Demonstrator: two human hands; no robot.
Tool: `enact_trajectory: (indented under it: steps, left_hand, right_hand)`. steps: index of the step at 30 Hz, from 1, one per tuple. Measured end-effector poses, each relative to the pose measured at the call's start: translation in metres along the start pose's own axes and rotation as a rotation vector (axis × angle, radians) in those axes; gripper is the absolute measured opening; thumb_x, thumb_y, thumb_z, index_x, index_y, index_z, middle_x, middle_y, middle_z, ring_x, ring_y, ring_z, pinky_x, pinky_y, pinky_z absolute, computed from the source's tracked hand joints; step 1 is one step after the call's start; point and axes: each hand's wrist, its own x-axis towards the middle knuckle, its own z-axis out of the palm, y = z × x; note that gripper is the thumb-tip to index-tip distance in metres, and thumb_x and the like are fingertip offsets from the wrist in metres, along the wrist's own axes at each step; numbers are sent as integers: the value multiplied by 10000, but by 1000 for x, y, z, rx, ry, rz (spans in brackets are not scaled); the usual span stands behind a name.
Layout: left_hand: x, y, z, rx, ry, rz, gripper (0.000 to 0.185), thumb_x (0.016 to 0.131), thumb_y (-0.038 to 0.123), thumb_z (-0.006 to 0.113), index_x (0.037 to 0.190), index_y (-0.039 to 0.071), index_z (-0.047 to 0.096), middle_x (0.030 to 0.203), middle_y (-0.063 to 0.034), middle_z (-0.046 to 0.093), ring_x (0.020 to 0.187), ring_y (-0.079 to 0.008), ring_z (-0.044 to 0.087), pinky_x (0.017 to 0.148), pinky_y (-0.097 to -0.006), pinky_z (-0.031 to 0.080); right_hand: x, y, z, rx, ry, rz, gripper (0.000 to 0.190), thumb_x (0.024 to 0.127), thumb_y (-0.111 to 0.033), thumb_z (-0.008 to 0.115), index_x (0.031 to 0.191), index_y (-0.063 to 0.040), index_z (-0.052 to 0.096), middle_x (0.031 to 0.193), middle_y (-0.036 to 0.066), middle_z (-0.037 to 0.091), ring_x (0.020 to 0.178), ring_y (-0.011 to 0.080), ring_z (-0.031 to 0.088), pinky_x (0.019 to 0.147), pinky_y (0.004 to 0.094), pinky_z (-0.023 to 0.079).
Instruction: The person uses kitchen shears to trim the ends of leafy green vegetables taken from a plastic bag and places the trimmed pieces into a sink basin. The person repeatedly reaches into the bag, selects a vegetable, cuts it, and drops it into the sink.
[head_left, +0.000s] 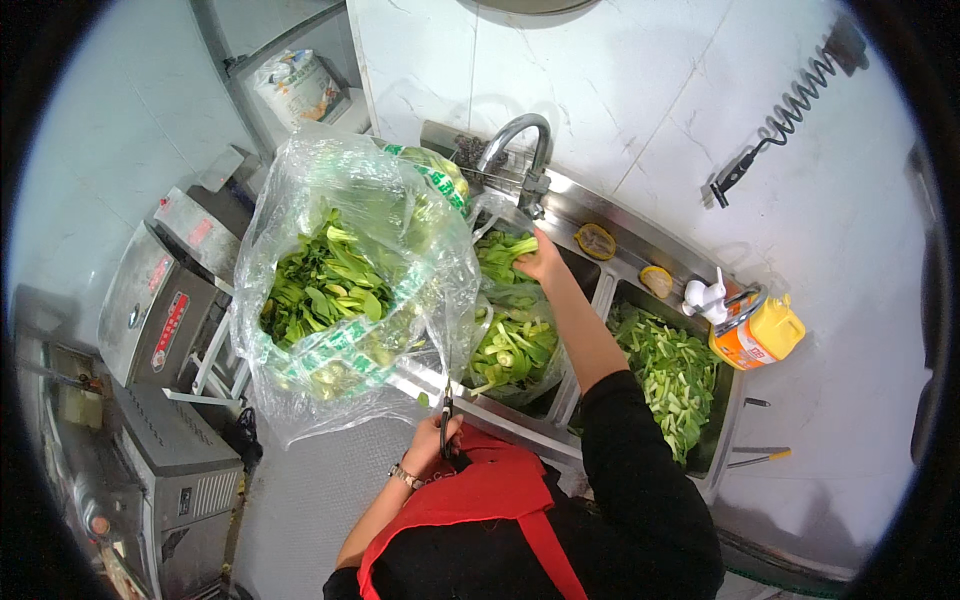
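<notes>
My left hand (431, 444), with a watch at its wrist, grips the dark handles of scissors (448, 409) in front of the sink's near edge. The blades point away from me, beside a large clear plastic bag (352, 176). Loose leafy greens (330, 281) show inside that bag. My right hand (541, 259) reaches over the left sink basin and has its fingers around the pale stem of a leafy green vegetable (514, 246). Below it, more greens with cut pale ends (510, 352) lie in a clear bag in the same basin.
Cut greens (671, 367) fill much of the right basin. A curved faucet (534, 161) rises behind the left one. Two yellow-rimmed pieces (595, 241) and a yellow jug (761, 334) sit along the sink's ledge. Metal equipment (176, 292) stands at left.
</notes>
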Motion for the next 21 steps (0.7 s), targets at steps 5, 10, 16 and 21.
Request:
enact_trajectory:
  steps: [5,10,16,21]
  left_hand:
    - [-24,-9,-26,149,64,29,307,827,299,630,786,2,567,643,-57,594,500,-119,544,476,-257,440]
    - [-73,-39,-60,148,292,237,245,833,120,545,1020,-19,470,895,-106,605,850,-158,586,781,-282,460]
    - [-99,-64,-85,-89,560,346,201,818,66,504,1008,7,477,907,-84,597,870,-198,607,686,-297,485]
    - [-105,-76,-85,-26,630,427,179,844,58,550,995,-11,484,883,-92,599,838,-192,603,732,-310,484]
  right_hand:
    - [-16,2,7,90,100,-120,481,941,-263,430,1352,-62,280,1341,173,299,1225,359,346,1032,452,299]
    - [-92,8,42,-13,-199,-983,288,911,-117,447,1194,-68,419,1211,99,432,1098,207,443,935,367,383]
    - [-166,150,137,-1087,-1009,-1227,241,833,-97,537,1067,-43,540,963,80,571,917,219,558,841,338,428]
    - [-118,232,194,-2355,-546,-1137,274,783,-133,569,1048,-75,607,972,97,610,946,259,582,795,386,446]
